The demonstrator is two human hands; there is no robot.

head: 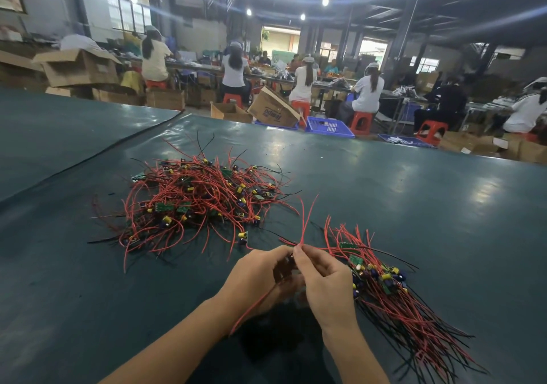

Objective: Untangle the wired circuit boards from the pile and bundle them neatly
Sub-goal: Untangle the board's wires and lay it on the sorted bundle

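The right hand [322, 283] pinches two red wires [305, 220] between thumb and forefinger tip, and they rise and fork apart above the pinch. The left hand [260, 274] meets it knuckle to knuckle, its fingers curled round one circuit board [289, 262], which shows only as a dark part between the fingers. A third red lead [251, 309] trails down from between the palms. Both forearms reach in from the lower edge, with the hands held just above the green table [414, 194].

Two heaps lie on the table. Just right of the right hand is the bundle [384, 292], with its boards together and its red and black wires fanned toward the near edge. Farther off to the left lies the tangled pile [195, 203].

Beyond the table's far edge are cardboard boxes [275, 111], two blue crates [330, 126] and several workers [367, 90] seated on red stools [359, 121].
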